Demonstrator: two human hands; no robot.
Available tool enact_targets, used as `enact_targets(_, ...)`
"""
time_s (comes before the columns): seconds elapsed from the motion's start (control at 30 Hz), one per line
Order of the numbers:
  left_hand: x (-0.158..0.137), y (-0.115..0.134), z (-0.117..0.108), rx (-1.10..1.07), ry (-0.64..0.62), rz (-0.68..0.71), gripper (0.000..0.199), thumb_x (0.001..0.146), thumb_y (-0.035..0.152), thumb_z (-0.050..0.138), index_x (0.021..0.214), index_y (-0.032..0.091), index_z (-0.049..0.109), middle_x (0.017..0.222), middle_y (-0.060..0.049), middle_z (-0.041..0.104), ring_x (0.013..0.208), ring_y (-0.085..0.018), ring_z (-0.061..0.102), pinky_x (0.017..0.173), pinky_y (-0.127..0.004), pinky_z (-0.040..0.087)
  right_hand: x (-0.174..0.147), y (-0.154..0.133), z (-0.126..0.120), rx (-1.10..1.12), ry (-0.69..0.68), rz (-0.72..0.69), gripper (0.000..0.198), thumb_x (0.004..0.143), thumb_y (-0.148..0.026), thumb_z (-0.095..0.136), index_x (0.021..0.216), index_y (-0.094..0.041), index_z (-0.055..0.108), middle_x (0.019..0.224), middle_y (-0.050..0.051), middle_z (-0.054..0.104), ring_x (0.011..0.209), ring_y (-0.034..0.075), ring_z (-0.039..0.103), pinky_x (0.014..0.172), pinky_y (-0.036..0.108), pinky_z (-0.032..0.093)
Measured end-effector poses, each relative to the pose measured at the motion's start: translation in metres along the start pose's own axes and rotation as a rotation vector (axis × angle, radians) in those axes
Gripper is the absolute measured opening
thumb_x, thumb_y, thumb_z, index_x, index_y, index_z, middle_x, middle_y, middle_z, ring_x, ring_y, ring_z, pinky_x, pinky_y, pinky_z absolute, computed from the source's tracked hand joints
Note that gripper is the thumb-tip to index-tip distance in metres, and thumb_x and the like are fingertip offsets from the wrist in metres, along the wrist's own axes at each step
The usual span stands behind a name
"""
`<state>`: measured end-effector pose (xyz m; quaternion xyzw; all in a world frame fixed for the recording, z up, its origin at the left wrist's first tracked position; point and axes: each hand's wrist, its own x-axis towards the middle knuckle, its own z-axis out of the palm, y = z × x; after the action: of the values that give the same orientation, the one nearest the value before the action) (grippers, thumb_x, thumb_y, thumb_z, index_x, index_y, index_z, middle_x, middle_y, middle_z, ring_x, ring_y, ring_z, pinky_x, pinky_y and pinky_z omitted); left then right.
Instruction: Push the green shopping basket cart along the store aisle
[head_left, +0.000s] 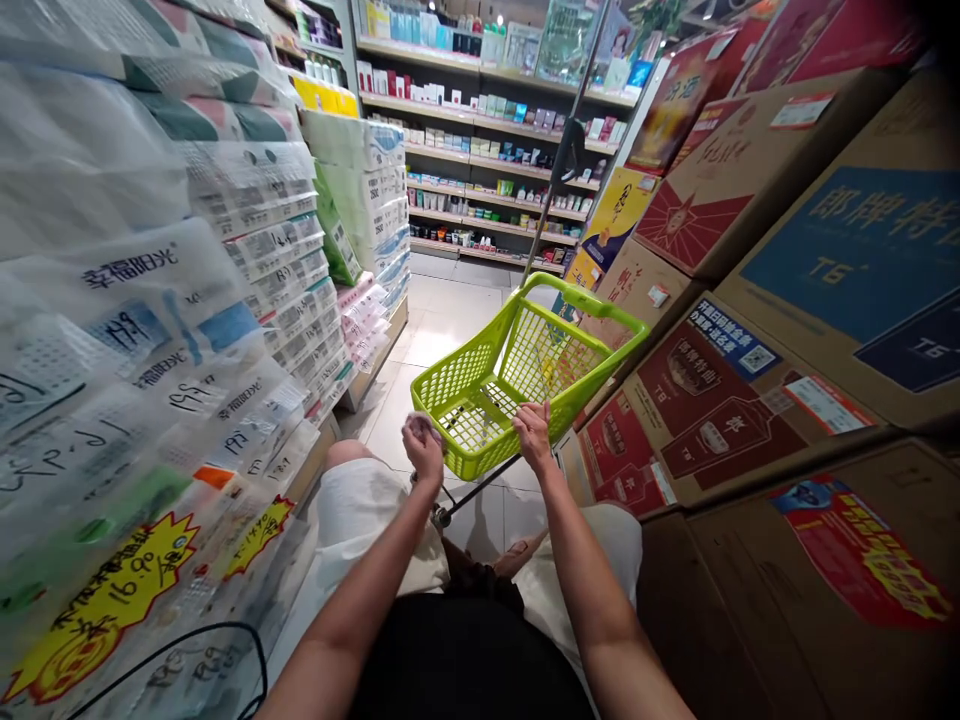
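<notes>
A lime-green shopping cart [480, 462] with a perforated basket stands in front of my knees, its nearest corner toward me. My left hand [424, 448] is at the left near corner of the basket rim, fingers closed over a pale greyish, crumpled piece that looks like a cloth. My right hand [533, 433] is curled at the near right part of the rim, with the thumb up and the fingers closed around the edge. Through the basket's holes the floor shows. Part of the cart's frame and a caster [442, 517] are visible below it.
Stacked tissue packs [277, 270] with handwritten prices line the left side. Cardboard liquor cartons [712, 400] rise close on the right, near the cart. Shelves [480, 120] of small boxes and tubes stand ahead. A thin dark pole [555, 190] slants up behind the cart.
</notes>
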<state>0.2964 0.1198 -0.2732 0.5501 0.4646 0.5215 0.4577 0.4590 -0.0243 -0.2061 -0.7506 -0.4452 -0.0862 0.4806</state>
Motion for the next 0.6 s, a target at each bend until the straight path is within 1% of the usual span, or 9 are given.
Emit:
enact_targets(0.07,0.018,0.008,0.001,-0.042,0.071,-0.038,0.029,0.091,0.024,0.059,0.119,0.024,0.053,0.12,-0.011,0.066,0.117,-0.023,0.064,0.107,-0.04,0.047,-0.001,0.0,-0.002,0.002,-0.016,-0.005,0.035,0.096,-0.034,0.04,0.063,-0.025,0.046,0.076,0.002,0.06,0.115,0.024,0.055,0.128,0.047,0.008)
enact_targets(0.13,0.039,0.014,0.0,-0.131,0.106,-0.088,0.048,0.087,0.022,0.064,0.132,0.026,0.049,0.119,-0.009,0.067,0.108,-0.02,0.068,0.101,-0.036,0.051,-0.002,0.002,-0.002,0.002,-0.015,-0.012,0.035,0.096,-0.034,0.04,0.063,-0.025,0.047,0.075,0.002,0.059,0.115,0.024,0.055,0.128,0.047,0.009)
enact_targets(0.17,0.046,0.016,-0.001,-0.188,0.105,-0.118,0.052,0.084,0.022,0.068,0.133,0.026,0.049,0.116,-0.008,0.067,0.103,-0.018,0.069,0.096,-0.033,0.053,-0.002,0.003,-0.001,0.002,-0.011,-0.017,0.035,0.096,-0.034,0.04,0.063,-0.025,0.047,0.074,0.001,0.058,0.114,0.024,0.056,0.127,0.047,0.01)
enact_targets(0.2,0.05,0.016,-0.003,-0.249,0.091,-0.152,0.051,0.081,0.022,0.07,0.129,0.026,0.052,0.112,-0.006,0.068,0.098,-0.017,0.069,0.091,-0.03,0.054,-0.001,0.003,0.0,0.001,-0.006,-0.02,0.034,0.096,-0.034,0.04,0.064,-0.025,0.047,0.074,0.001,0.058,0.113,0.024,0.056,0.127,0.048,0.01)
enact_targets(0.3,0.046,0.011,-0.006,-0.446,0.016,-0.251,0.034,0.076,0.027,0.074,0.106,0.022,0.058,0.093,-0.001,0.067,0.08,-0.012,0.066,0.074,-0.023,0.053,-0.002,0.005,0.002,-0.001,0.01,-0.024,0.033,0.095,-0.034,0.042,0.063,-0.025,0.046,0.074,0.002,0.059,0.111,0.025,0.056,0.127,0.049,0.011)
enact_targets(0.37,0.037,0.008,-0.005,-0.551,-0.001,-0.29,0.031,0.074,0.032,0.075,0.095,0.022,0.054,0.08,0.004,0.062,0.065,-0.008,0.059,0.062,-0.018,0.048,-0.003,0.004,0.003,-0.007,0.014,-0.028,0.033,0.095,-0.034,0.042,0.063,-0.025,0.046,0.075,0.002,0.059,0.111,0.024,0.056,0.127,0.049,0.011)
enact_targets(0.43,0.03,0.008,-0.003,-0.618,0.017,-0.302,0.035,0.071,0.036,0.077,0.088,0.022,0.05,0.071,0.008,0.056,0.055,-0.006,0.05,0.053,-0.016,0.042,-0.005,0.004,0.002,-0.015,0.019,-0.036,0.033,0.095,-0.033,0.042,0.063,-0.025,0.044,0.075,0.001,0.058,0.112,0.024,0.056,0.128,0.049,0.009)
enact_targets(0.5,0.026,0.009,-0.002,-0.641,0.042,-0.293,0.039,0.068,0.036,0.078,0.083,0.022,0.045,0.066,0.01,0.05,0.052,-0.005,0.046,0.051,-0.015,0.039,-0.006,0.004,0.002,-0.023,0.028,-0.04,0.032,0.094,-0.032,0.041,0.064,-0.025,0.043,0.074,0.001,0.056,0.112,0.024,0.056,0.128,0.048,0.006)
enact_targets(0.6,0.03,0.008,-0.006,-0.586,0.118,-0.244,0.041,0.068,0.037,0.077,0.084,0.023,0.042,0.07,0.009,0.05,0.056,-0.005,0.048,0.056,-0.016,0.043,-0.006,0.007,0.001,-0.041,0.019,-0.051,0.03,0.093,-0.032,0.042,0.064,-0.025,0.044,0.071,0.0,0.054,0.112,0.023,0.056,0.128,0.047,0.009)
